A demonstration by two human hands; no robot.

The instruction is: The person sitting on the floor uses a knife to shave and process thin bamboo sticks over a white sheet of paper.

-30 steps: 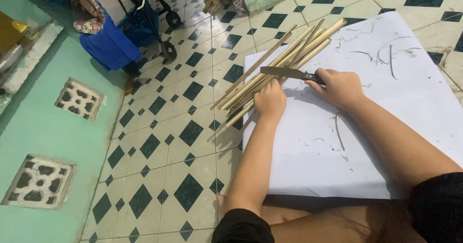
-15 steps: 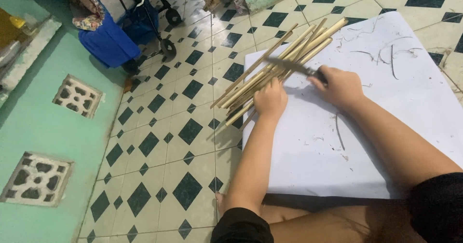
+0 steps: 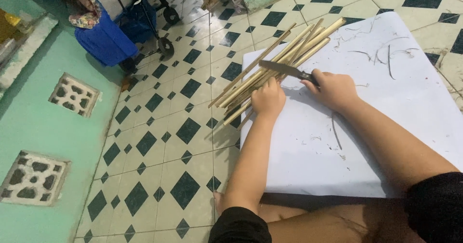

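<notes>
From the left I see a mint-green wall with patterned vent blocks (image 3: 73, 94), then a blue wheeled cart (image 3: 113, 28) on the black-and-white diamond-tiled floor (image 3: 159, 141). Next comes the bundle of long pale bamboo sticks (image 3: 270, 62), lying diagonally, its lower ends over the tiles and its upper ends on the large white paper sheet (image 3: 386, 93). The left hand (image 3: 268, 99) presses on the bundle's lower part, fingers curled together over the sticks. I judge them light, stiff and smooth, apt to roll and splinter, best pinned near the middle. The right hand (image 3: 335, 89) is clamped round the dark handle of a grey-bladed knife (image 3: 283, 69), whose blade lies across the sticks. Thin curled shavings (image 3: 381, 50) lie on the sheet beyond. Compared with a second ago, the knife blade sits slightly further up the bundle; both hands have barely shifted.
</notes>
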